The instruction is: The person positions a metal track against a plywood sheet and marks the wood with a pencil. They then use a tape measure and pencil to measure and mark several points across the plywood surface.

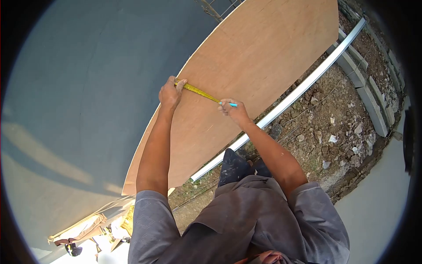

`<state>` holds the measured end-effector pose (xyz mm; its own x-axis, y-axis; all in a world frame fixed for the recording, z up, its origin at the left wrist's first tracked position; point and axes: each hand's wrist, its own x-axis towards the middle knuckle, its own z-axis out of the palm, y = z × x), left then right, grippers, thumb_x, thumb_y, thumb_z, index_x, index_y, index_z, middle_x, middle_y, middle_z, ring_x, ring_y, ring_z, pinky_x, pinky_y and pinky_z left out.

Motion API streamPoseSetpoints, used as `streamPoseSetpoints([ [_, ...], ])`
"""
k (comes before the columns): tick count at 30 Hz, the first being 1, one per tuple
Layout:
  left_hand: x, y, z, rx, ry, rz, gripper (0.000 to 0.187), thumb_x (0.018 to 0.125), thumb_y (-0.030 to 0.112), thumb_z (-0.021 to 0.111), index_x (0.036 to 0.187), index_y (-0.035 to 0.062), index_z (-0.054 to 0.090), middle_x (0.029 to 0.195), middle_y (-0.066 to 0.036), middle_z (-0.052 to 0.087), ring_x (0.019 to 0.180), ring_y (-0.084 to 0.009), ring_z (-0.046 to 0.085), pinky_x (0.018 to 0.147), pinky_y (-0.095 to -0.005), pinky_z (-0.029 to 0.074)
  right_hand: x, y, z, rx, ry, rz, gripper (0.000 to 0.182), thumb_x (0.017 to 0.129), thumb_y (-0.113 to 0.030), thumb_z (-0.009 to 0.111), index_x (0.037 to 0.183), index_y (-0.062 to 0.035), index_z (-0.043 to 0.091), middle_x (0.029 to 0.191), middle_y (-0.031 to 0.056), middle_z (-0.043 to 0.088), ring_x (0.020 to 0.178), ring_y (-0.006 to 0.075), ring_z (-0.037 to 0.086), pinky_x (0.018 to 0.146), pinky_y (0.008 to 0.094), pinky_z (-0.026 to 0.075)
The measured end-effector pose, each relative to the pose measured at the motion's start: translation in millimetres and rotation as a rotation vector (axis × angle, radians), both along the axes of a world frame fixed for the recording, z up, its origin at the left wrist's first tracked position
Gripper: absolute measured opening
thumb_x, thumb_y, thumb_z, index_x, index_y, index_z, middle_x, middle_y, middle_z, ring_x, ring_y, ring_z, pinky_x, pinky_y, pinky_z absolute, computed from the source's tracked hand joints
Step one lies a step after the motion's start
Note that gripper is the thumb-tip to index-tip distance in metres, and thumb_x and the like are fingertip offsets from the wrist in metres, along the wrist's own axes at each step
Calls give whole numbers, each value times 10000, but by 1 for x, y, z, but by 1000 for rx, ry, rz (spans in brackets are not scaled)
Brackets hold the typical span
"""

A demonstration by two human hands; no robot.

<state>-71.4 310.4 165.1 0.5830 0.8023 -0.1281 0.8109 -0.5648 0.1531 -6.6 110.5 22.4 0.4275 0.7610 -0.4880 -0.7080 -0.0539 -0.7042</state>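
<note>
A large plywood sheet [246, 66] lies in front of me, and a yellow tape measure [198, 91] stretches across it. At the sheet's left edge my left hand [170, 93] is closed on the tape, thumb on top. My right hand [233, 110] pinches a light blue pen or marker [231, 104] at the other visible end of the tape, over the wood. Whether the right fingers also grip the tape cannot be made out.
A long silvery metal profile [307, 83] runs along the sheet's right side. Rubble-strewn soil [321, 127] and concrete blocks [371, 110] lie beyond it. A grey wall [88, 79] stands left. Bags and scraps [92, 226] sit lower left.
</note>
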Motion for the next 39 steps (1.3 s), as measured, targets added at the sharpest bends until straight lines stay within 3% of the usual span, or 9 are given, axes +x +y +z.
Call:
streamPoseSetpoints([
  [7,2,3,-9,78,82,-57,444,862,474,530,918,37,477,828,-197,627,823,-401,588,718,-459,439,-47,53,-25,47,232,-137,264,887,-255,592,977,-11,636,877,66,648,781,123,591,715,257,490],
  [12,0,6,-14,96,70,-48,439,875,468,517,899,32,467,832,-198,623,833,-395,586,729,-455,436,-74,77,-28,69,26,-400,301,891,-258,576,1061,-16,630,961,69,674,873,119,578,826,276,439],
  [16,0,10,-19,111,76,-100,436,880,462,512,900,29,463,834,-195,622,828,-394,583,732,-453,434,-83,94,-28,83,62,-524,292,891,-249,569,1057,-16,631,944,57,680,885,110,569,829,261,427],
  [19,-3,9,-20,89,42,-104,442,881,461,509,912,22,468,851,-195,618,831,-391,582,741,-446,435,-92,102,-31,52,27,-602,273,892,-203,558,1053,7,625,940,78,680,880,115,582,814,250,441],
  [21,-2,10,-19,88,29,-107,450,884,463,505,939,17,480,891,-193,620,851,-379,585,759,-436,440,-98,115,-38,62,71,-764,232,843,-150,589,990,19,649,842,82,685,712,92,595,618,231,466],
  [31,-4,7,-20,100,16,-119,457,884,464,506,999,22,494,934,-187,624,890,-366,589,787,-426,446,-105,119,-34,4,-35,-843,228,849,-162,578,971,15,654,853,96,695,755,120,640,679,240,486],
  [33,-3,9,-22,108,12,-106,456,883,465,507,998,24,496,933,-186,626,886,-367,590,789,-425,446,-102,112,-34,-36,-143,-700,224,888,-127,548,1013,41,629,907,112,680,811,123,626,723,233,485],
  [36,-5,12,-24,102,3,-121,458,883,465,506,994,21,499,928,-185,626,888,-365,590,788,-423,446,-105,125,-45,7,-70,-822,214,881,-125,557,1003,30,638,887,99,684,784,110,623,702,227,480],
  [39,-4,10,-22,101,21,-123,457,884,462,505,986,16,497,921,-188,624,881,-363,589,784,-423,446,-104,115,-37,-49,-181,-752,199,878,-111,555,994,25,643,875,88,684,793,104,625,710,233,489],
])
